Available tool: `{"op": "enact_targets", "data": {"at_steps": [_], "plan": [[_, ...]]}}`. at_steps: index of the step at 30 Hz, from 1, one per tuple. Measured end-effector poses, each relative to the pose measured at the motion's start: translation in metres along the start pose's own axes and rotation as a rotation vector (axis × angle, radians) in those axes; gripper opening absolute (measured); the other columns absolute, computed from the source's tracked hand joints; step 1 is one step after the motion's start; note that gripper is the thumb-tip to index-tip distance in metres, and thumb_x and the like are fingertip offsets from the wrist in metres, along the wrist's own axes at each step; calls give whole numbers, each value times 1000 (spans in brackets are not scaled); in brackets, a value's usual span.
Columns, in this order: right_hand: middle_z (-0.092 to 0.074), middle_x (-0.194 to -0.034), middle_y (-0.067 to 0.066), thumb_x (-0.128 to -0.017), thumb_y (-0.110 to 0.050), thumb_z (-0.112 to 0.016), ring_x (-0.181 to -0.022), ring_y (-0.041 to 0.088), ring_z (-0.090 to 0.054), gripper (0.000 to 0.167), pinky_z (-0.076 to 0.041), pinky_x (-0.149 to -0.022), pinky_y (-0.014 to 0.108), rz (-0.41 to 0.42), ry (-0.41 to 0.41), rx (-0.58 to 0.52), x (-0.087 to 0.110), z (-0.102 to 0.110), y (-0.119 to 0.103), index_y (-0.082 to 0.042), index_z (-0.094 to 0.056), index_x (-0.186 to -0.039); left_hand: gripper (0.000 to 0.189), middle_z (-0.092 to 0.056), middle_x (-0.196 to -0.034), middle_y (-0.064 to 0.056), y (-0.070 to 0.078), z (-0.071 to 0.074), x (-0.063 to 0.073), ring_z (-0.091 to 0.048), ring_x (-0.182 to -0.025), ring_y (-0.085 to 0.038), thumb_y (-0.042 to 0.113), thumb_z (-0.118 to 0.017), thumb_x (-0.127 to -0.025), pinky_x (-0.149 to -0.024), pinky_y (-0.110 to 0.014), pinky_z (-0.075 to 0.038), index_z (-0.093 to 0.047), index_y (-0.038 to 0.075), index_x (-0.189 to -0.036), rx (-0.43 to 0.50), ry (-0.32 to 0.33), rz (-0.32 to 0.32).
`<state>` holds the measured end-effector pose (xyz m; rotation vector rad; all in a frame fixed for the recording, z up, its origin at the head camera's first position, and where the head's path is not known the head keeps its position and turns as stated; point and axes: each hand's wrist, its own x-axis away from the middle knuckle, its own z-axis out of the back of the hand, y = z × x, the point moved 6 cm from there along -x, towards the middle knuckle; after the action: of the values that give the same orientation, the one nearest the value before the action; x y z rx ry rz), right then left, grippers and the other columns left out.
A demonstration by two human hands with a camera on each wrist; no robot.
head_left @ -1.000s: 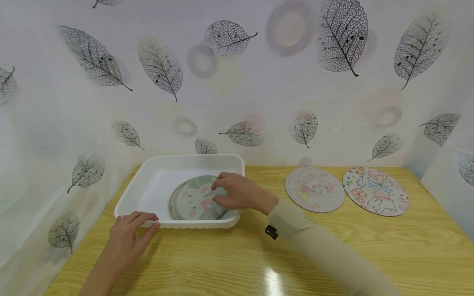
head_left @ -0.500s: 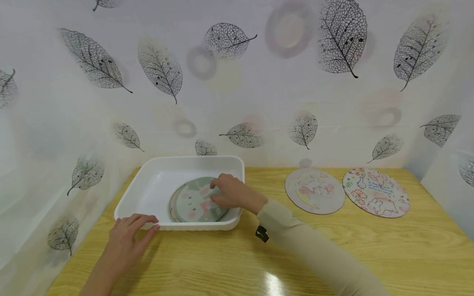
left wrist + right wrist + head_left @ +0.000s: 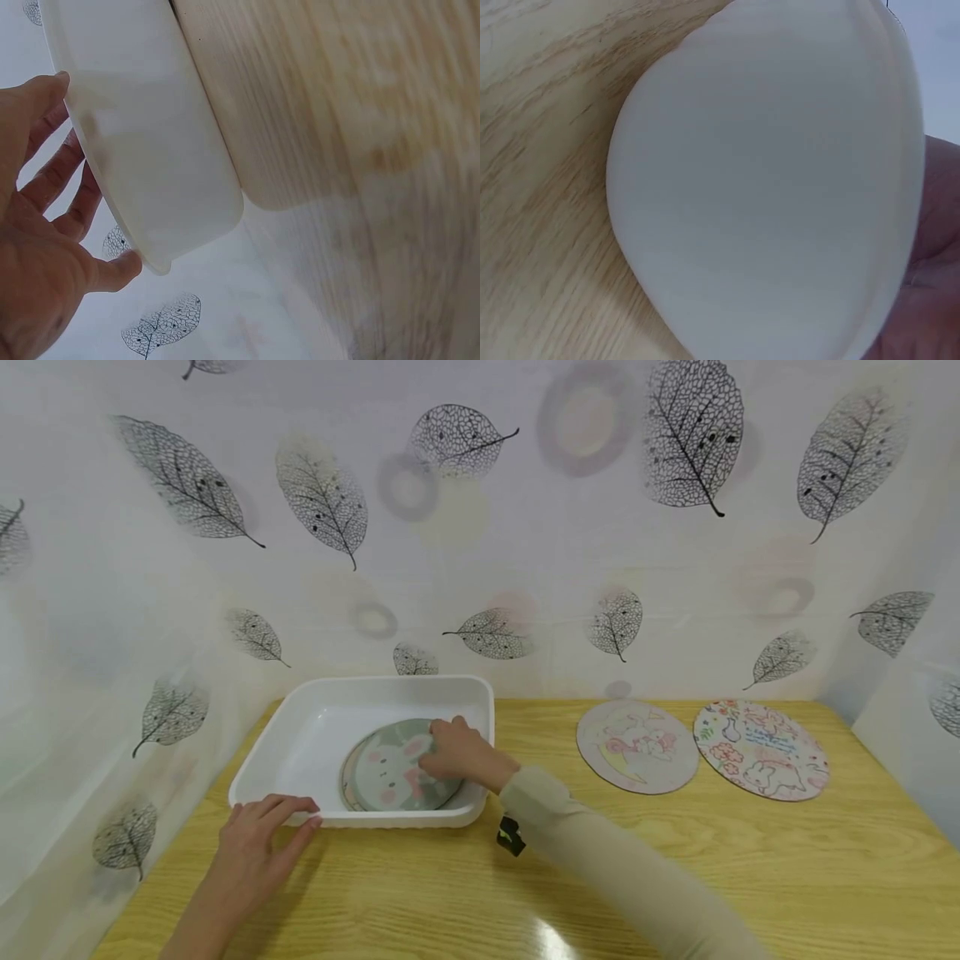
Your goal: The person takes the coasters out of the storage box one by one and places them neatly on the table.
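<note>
A white plastic basin [image 3: 362,817] stands at the table's left back. Inside it lies a green round mat [image 3: 386,770] with a rabbit print, overlapping another round mat [image 3: 349,806] beneath. My left hand [image 3: 258,843] holds the near left rim, fingers over the edge and thumb in front; the left wrist view shows the fingertips along the rim [image 3: 112,199]. My right hand [image 3: 459,753] reaches over the basin's right side, bent fingers at the green mat's right part. I cannot tell whether they grip it. In the right wrist view the basin wall [image 3: 757,187] hides the fingertips.
To the right lie a pale pink round mat [image 3: 637,747] and a flowered round mat [image 3: 761,749], close side by side on the wooden table [image 3: 675,860]. A leaf-patterned sheet [image 3: 547,552] hangs behind and along the sides.
My right hand and forearm have shifted left and a little lower over the green mat, its fingers now less spread. My left hand stays on the rim.
</note>
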<state>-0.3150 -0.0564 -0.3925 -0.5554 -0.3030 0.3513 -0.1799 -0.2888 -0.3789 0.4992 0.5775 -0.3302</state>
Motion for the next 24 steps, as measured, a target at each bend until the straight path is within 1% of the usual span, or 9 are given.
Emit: {"op": "enact_targets", "data": {"at_steps": [4, 8, 17, 21, 24], "plan": [[-55, -125, 16, -92, -27, -65, -104, 24, -52, 53, -52, -96, 43, -31, 2, -10, -3, -4, 1, -3, -54, -139, 23, -74, -93, -2, 1, 0, 0, -66, -86, -40, 4, -85, -77, -87, -92, -30, -75, 15, -94, 3, 2, -1], [-55, -124, 15, -92, -29, -67, -103, 24, -53, 56, -52, -94, 42, -46, 16, -16, -4, -5, 2, -4, -54, -140, 22, -74, -93, -2, 1, 0, 0, -66, -86, -40, 4, -85, -77, -87, -92, -29, -75, 15, -94, -1, 3, 1], [-55, -131, 17, -92, -27, -65, -109, 26, -53, 58, -50, -100, 45, -31, 42, -42, -1, -1, -1, -3, -52, -144, 24, -74, -92, -1, 0, 0, -1, -65, -84, -38, 3, -86, -75, -87, -91, -30, -75, 15, -93, -11, 10, -5], [-52, -134, 19, -96, -31, -63, -109, 28, -56, 59, -52, -101, 46, -33, 82, -63, 1, 2, -2, -5, -49, -147, 23, -74, -93, -2, -1, 0, 0, -66, -86, -39, 5, -85, -76, -87, -91, -29, -75, 16, -94, -9, -3, 7], [-52, -136, 20, -96, -30, -64, -112, 31, -57, 58, -52, -101, 47, -23, 130, -89, 1, 7, -4, -6, -49, -147, 22, -74, -94, -2, -2, 0, 0, -66, -88, -40, 6, -85, -77, -88, -91, -28, -75, 16, -94, -6, -15, 19]]}}
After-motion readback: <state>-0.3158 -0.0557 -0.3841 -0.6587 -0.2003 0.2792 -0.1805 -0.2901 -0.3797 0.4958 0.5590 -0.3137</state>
